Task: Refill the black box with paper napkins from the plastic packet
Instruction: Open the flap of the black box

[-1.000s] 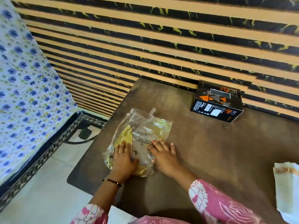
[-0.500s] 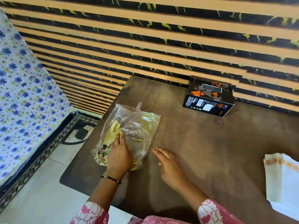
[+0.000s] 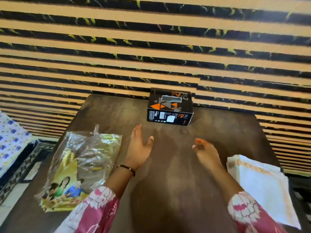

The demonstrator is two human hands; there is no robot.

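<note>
So from where I'm sitting, both hands are empty and up over the table [image 3: 168, 190], reaching toward the black box [image 3: 170, 106] at the far edge against the striped wall [image 3: 151, 47]. Left hand [image 3: 140, 147] is spread flat, fingers loose and pointing forward, nothing in it. Right hand [image 3: 204, 150] is half curled, also holding nothing as far as I can tell.

The box sits dead ahead, between the two hands but further out, its long side running roughly left to right with the slot on top. I'd say the left hand is a bit nearer, its fingertips just short of the box's front left corner.

The plastic packet [image 3: 80, 165] lies flat off to the left, looking emptied, and the stack of paper napkins [image 3: 262, 184] sits by the right forearm. My guess is the box gets pulled in first, then the right hand grabs the napkins
</note>
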